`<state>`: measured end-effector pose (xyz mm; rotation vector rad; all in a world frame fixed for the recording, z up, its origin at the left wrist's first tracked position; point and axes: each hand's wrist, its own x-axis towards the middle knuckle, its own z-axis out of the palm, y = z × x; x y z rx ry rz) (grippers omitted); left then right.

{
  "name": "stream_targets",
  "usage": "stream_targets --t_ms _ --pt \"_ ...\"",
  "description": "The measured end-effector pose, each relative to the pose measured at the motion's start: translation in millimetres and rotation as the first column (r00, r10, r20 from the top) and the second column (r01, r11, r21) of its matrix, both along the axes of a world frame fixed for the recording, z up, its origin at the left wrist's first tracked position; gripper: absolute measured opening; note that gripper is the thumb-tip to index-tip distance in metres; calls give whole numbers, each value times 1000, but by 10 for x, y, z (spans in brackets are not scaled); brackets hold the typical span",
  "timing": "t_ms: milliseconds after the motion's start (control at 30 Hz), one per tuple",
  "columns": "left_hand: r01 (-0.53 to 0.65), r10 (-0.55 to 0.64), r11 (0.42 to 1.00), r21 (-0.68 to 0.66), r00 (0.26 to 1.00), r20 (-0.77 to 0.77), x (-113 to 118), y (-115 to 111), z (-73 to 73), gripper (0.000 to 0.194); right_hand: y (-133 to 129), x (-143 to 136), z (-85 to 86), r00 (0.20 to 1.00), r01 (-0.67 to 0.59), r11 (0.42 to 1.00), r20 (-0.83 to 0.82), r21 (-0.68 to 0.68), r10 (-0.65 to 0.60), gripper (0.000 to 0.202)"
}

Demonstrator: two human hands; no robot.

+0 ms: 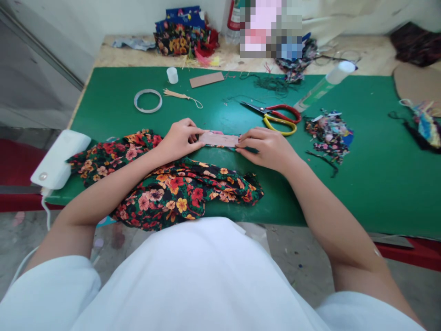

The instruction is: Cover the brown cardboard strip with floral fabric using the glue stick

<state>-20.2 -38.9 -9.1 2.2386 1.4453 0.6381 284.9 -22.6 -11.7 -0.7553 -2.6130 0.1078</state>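
Left hand point(179, 140), right hand point(267, 146) | fingers point(253, 133) pinch opposite ends of pale pink strip point(219, 139) | risk: uneven pull could skew its patterned fabric edging point(222, 146)

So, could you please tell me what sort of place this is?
Probably a fabric-craft workspace: red-and-yellow-handled scissors, floral cloth and a pile of fabric scraps lie on a green-topped table.

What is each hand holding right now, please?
Left hand: closed, holding the strip by one end.
Right hand: closed, holding the strip's other end.
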Motion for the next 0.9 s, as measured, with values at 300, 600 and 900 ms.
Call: stream_targets --t_ms 300,600,900 --pt "-23 24 1000 18 998 -62 15 4 -6 34 -3 -6 3 1000 11 1000 -9 -30 -11 22" --pt "-100 101 995 14 992 -82 -1 1 32 35 -2 -3 -1 1000 3 1000 -2 -5 -3 24" --pt "-191 190 976 -105 982 -24 -17 -7 74 25 -3 -29 -14 1000 15 1000 3 -6 -15 23"
